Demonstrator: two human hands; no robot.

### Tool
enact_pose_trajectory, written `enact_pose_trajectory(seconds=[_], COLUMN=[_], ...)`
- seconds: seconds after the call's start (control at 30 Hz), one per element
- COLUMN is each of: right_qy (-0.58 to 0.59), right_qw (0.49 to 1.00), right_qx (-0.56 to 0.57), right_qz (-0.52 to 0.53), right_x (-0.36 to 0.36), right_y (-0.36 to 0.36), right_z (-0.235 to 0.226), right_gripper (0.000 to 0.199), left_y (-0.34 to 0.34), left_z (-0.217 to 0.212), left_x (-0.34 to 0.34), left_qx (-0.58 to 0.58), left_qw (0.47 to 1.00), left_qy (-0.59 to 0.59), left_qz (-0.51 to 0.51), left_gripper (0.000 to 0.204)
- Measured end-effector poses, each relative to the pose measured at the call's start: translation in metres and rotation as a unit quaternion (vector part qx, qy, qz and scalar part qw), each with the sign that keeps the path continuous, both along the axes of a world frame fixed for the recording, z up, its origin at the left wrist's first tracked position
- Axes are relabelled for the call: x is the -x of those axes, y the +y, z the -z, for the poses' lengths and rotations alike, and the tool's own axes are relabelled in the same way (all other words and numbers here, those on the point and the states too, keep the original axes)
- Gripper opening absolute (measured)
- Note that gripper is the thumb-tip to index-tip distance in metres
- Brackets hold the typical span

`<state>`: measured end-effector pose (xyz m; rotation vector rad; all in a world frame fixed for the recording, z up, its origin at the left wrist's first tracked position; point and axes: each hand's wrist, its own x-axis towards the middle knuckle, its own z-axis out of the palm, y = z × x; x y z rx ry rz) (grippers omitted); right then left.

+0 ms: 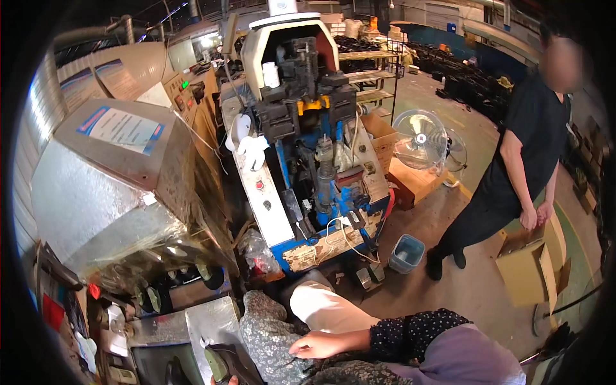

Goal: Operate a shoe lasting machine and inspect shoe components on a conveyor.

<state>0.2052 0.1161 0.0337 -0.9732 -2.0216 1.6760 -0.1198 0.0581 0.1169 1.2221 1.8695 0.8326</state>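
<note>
At the lower edge, the fingertips of my left hand [233, 380] curl against a black shoe on a green last [218, 365]; the rest of the hand is cut off by the frame. This shoe stands at the edge of a metal bench [208, 316]. Across my lap lies my right hand [316, 345], loosely bent on the flowered dark cloth [269, 330] with nothing in it. Several more black shoes on green lasts [154, 299] stand under the sheet-metal hood at left. Ahead is a blue and black shoe machine [325, 163].
A pedal [364, 278] and a blue-tinted plastic bin [407, 253] are on the floor before the machine. At right a person [507, 154] in black stands beside an open carton [527, 273]. Behind are a fan [420, 138] and shelves [372, 77]. The metal hood [109, 186] fills the left.
</note>
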Motion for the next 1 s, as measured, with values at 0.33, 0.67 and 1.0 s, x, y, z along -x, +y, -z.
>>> enact_pose_trajectory(seconds=[0.33, 0.67, 1.0], right_qy=[0.299, -0.126, -0.373], right_qw=[0.932, 0.781, 0.735], right_qx=[0.144, -0.348, -0.277], right_qz=[0.147, 0.503, 0.493], right_x=[-0.023, -0.226, -0.273], right_y=[0.019, 0.191, 0.258], right_z=[-0.177, -0.222, -0.245], right_gripper=[0.093, 0.076, 0.081], left_y=[0.039, -0.026, -0.037], left_z=[-0.040, 0.009, 0.051], left_x=[-0.135, -0.100, -0.107], left_qx=[-0.191, -0.009, 0.008], left_qw=[0.885, 0.976, 0.960], left_qy=[-0.415, -0.180, -0.268], left_qz=[0.085, 0.119, 0.079], left_gripper=[0.075, 0.029, 0.028])
